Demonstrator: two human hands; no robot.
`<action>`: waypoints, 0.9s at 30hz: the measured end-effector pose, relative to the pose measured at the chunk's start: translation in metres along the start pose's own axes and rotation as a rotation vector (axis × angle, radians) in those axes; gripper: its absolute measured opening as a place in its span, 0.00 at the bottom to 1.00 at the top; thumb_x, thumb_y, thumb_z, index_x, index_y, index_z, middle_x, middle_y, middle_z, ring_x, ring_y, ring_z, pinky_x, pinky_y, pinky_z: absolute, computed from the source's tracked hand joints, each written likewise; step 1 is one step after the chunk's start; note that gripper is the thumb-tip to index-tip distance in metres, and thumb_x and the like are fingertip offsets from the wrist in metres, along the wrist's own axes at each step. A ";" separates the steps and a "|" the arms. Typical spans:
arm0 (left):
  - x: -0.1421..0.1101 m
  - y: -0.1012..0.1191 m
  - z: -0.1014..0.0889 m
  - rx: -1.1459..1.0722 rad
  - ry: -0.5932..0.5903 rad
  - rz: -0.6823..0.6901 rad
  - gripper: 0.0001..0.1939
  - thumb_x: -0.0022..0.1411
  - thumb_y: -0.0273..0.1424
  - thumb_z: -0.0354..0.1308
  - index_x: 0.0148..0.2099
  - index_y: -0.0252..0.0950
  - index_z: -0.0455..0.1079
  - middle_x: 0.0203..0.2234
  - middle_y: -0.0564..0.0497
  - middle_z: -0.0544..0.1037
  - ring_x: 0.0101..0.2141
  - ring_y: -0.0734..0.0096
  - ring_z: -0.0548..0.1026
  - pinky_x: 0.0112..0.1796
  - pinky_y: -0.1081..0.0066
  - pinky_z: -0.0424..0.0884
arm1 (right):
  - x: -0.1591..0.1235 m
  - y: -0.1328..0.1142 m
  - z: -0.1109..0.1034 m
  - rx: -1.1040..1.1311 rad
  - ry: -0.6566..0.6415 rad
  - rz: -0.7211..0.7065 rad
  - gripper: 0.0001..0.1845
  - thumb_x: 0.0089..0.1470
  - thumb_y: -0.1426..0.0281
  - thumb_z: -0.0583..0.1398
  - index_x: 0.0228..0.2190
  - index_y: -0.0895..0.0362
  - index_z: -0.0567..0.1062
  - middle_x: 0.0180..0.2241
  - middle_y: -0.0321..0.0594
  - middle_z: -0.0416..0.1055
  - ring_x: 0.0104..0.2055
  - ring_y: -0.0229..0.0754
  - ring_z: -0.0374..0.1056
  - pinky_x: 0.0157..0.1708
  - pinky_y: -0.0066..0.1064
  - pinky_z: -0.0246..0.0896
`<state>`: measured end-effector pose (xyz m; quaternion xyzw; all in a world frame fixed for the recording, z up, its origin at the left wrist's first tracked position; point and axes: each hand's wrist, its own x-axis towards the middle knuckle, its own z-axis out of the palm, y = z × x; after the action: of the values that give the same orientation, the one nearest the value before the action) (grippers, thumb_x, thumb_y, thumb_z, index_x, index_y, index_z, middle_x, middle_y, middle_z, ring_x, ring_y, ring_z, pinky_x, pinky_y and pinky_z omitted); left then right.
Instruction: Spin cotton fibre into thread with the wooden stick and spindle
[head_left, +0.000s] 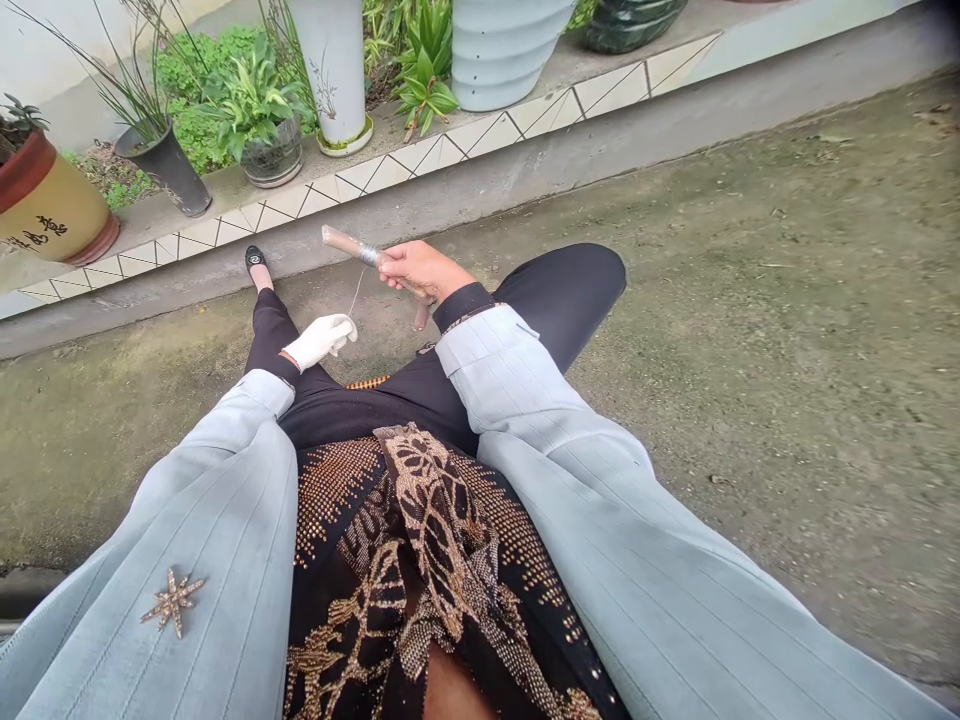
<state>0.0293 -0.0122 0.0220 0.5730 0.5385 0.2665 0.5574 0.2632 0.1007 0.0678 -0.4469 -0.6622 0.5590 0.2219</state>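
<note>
My right hand [420,268] is closed around a wooden stick [346,243] that has a band of pale thread wound about its middle. The stick points left and away from me. A thin thread [355,294] hangs from it down to my left hand [321,340]. My left hand wears a white glove and rests on my left thigh, its fingers pinched on the thread. I am seated on the ground with both legs in black trousers stretched forward, and a black shoe [256,262] shows on my left foot.
A tiled ledge [420,160] runs across ahead, bearing several potted plants: a yellow pot [52,205], a black pot [171,170], a glass pot [274,158] and tall white pots [336,75]. Bare concrete ground [750,300] spreads to the right.
</note>
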 end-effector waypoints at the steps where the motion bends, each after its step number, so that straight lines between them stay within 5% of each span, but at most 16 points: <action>1: -0.001 0.000 0.003 0.006 -0.029 -0.003 0.24 0.67 0.52 0.66 0.33 0.34 0.74 0.15 0.59 0.62 0.18 0.79 0.57 0.21 0.77 0.63 | 0.002 0.001 0.002 -0.077 0.037 0.063 0.02 0.65 0.75 0.64 0.40 0.61 0.78 0.33 0.41 0.76 0.30 0.34 0.65 0.35 0.27 0.66; 8: -0.004 0.006 0.006 0.058 -0.133 0.015 0.20 0.68 0.45 0.65 0.33 0.34 0.73 0.16 0.58 0.62 0.19 0.78 0.58 0.21 0.77 0.60 | 0.010 0.004 0.012 -0.383 0.040 0.181 0.14 0.67 0.75 0.63 0.52 0.64 0.82 0.39 0.46 0.79 0.33 0.36 0.69 0.38 0.28 0.66; 13: -0.003 0.007 0.002 0.131 -0.112 0.028 0.16 0.69 0.41 0.62 0.32 0.35 0.72 0.17 0.58 0.63 0.19 0.78 0.58 0.22 0.76 0.58 | 0.012 0.004 0.014 -0.672 -0.003 0.170 0.19 0.68 0.69 0.65 0.57 0.61 0.83 0.48 0.50 0.81 0.45 0.44 0.75 0.42 0.30 0.66; 17: -0.002 0.015 -0.005 0.211 -0.060 0.060 0.13 0.69 0.36 0.59 0.32 0.35 0.72 0.18 0.58 0.64 0.19 0.79 0.58 0.22 0.75 0.54 | 0.012 0.009 0.019 -0.857 -0.224 0.196 0.16 0.63 0.71 0.68 0.52 0.60 0.86 0.40 0.47 0.82 0.42 0.45 0.76 0.42 0.32 0.65; 20: -0.002 0.022 -0.012 0.240 0.011 0.088 0.11 0.69 0.33 0.58 0.33 0.34 0.72 0.19 0.57 0.65 0.19 0.79 0.59 0.22 0.75 0.54 | 0.008 0.014 0.024 -0.743 -0.562 0.302 0.11 0.56 0.73 0.72 0.42 0.62 0.87 0.28 0.38 0.76 0.32 0.39 0.71 0.38 0.30 0.64; 23: 0.001 0.021 -0.016 0.196 0.063 0.102 0.11 0.69 0.33 0.58 0.33 0.34 0.72 0.21 0.55 0.69 0.20 0.79 0.61 0.22 0.76 0.56 | 0.001 0.011 0.026 -0.549 -0.848 0.298 0.16 0.51 0.67 0.76 0.39 0.64 0.84 0.26 0.33 0.73 0.29 0.34 0.67 0.37 0.27 0.62; 25: 0.004 0.016 -0.017 0.138 0.109 0.102 0.12 0.69 0.34 0.60 0.33 0.34 0.72 0.22 0.55 0.69 0.20 0.79 0.62 0.23 0.77 0.59 | -0.004 0.005 0.023 -0.377 -0.918 0.200 0.20 0.50 0.65 0.77 0.42 0.63 0.84 0.28 0.32 0.75 0.30 0.33 0.68 0.37 0.26 0.63; 27: 0.006 0.009 -0.015 0.083 0.151 0.085 0.14 0.70 0.36 0.61 0.32 0.35 0.71 0.20 0.56 0.67 0.20 0.78 0.62 0.23 0.77 0.61 | -0.008 -0.002 0.016 -0.153 -0.791 0.059 0.19 0.53 0.67 0.75 0.45 0.62 0.82 0.32 0.34 0.77 0.31 0.33 0.68 0.38 0.26 0.65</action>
<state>0.0208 0.0007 0.0320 0.5961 0.5651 0.3097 0.4790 0.2539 0.0850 0.0668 -0.2314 -0.7231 0.6431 -0.1000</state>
